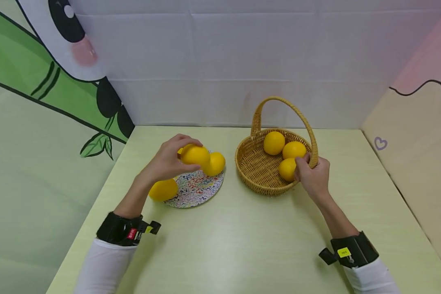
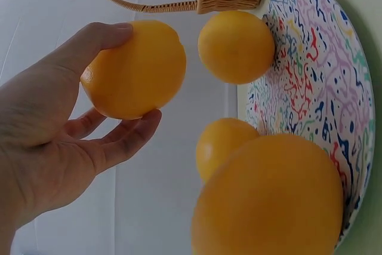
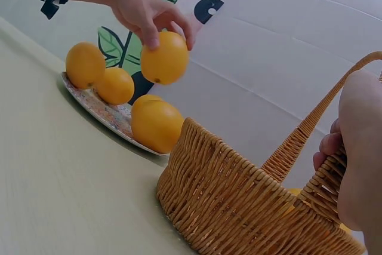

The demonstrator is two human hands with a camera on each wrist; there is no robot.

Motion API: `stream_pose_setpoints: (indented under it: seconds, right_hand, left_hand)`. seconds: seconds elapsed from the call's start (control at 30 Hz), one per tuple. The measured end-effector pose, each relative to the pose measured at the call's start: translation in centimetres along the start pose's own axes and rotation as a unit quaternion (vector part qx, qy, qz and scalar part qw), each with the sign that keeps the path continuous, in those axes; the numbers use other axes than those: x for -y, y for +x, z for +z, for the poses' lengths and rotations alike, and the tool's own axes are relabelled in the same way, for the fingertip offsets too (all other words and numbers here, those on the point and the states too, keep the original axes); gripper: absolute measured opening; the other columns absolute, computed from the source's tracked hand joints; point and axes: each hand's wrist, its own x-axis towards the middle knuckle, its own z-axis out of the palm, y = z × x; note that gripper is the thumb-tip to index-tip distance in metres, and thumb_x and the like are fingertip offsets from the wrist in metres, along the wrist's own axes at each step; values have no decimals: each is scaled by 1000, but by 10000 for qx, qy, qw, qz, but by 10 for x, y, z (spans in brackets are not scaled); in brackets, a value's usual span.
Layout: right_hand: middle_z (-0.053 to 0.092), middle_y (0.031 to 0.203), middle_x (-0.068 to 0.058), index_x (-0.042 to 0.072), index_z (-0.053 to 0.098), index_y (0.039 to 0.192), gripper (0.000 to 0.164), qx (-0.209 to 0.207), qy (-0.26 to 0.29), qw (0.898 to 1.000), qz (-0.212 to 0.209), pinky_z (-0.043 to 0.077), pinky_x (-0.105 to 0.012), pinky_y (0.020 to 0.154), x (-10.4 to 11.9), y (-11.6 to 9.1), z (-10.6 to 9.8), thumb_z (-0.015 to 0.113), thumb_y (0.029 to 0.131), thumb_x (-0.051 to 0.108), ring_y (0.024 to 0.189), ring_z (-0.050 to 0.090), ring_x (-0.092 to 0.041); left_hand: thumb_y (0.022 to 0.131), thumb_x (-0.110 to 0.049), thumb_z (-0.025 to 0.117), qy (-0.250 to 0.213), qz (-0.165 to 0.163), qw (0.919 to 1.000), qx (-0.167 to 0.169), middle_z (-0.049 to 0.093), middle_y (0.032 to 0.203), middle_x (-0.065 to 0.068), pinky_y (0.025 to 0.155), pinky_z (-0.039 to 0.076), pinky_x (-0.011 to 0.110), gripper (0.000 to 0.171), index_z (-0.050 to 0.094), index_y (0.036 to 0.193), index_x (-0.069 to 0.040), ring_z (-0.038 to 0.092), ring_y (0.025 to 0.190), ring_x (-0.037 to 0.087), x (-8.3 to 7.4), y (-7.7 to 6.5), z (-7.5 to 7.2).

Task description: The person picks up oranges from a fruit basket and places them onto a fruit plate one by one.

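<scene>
Left of the basket (image 1: 258, 187), the left hand (image 1: 167, 161) is pinching an orange (image 1: 194, 156) above the plate (image 1: 202, 191), while the right hand (image 1: 315, 179) is gripping the basket's right side by the handle (image 1: 313, 143).

Head looks forward-down; wrists (nearer) share the plate (image 1: 202, 188).

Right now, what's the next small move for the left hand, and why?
I'd probably carry the held fruit sideways toward the basket. The left hand holds it in the air above the plate, the right hand grips the basket's right side, and in the head view there is bare room inside, left of its three fruits.
</scene>
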Motion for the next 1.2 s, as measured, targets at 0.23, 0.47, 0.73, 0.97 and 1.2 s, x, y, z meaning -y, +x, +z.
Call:
stream_pose_setpoints:
  seconds: [0.23, 0.47, 0.73, 0.97, 1.2]
  right_hand:
    - [50, 51, -6, -7, 46, 67, 44, 41, -42, 10000, -8, 43, -32, 41, 1, 1, -1, 59, 109, 1, 42, 43, -27]
    - [50, 51, -5, -6, 45, 67, 45, 56, -41, 9999, 90, 43, -31, 41, 1, 1, -2, 59, 109, 2, 43, 43, -27]
    - [51, 51, -5, -6, 47, 67, 44, -14, -28, 9999, 161, 45, -30, 42, 0, 0, -1, 59, 108, 2, 43, 43, -27]
    - [51, 51, -4, -6, 46, 68, 43, -41, -56, 9999, 116, 45, -26, 42, 0, 1, 0, 59, 108, 1, 42, 45, -20]
    - [51, 51, -4, -6, 46, 67, 43, -55, -9, 9999, 114, 45, -28, 42, 0, 1, 0, 59, 108, 2, 42, 45, -20]
  left_hand:
    - [90, -16, 97, 179, -277, 9994, -124, 64, 146, 16, 104, 66, 62, 57, 72, 140, -15, 65, 129, 38, 16, -21, -10]
    - [91, -15, 95, 152, -395, 9991, -89, 64, 147, 19, 106, 65, 65, 56, 72, 141, -13, 65, 128, 41, 24, -28, -11]
    - [93, -16, 94, 237, -606, 9978, 122, 61, 151, 22, 111, 61, 68, 57, 71, 145, -12, 62, 133, 44, 30, -27, -8]
    - [92, -14, 93, 431, -517, 9972, 332, 63, 149, 23, 111, 59, 68, 55, 73, 143, -12, 60, 132, 44, 36, -25, -3]
    - [92, -13, 92, 725, -553, 9943, 544, 63, 147, 22, 113, 56, 68, 54, 74, 142, -13, 58, 134, 44, 37, -21, 2]
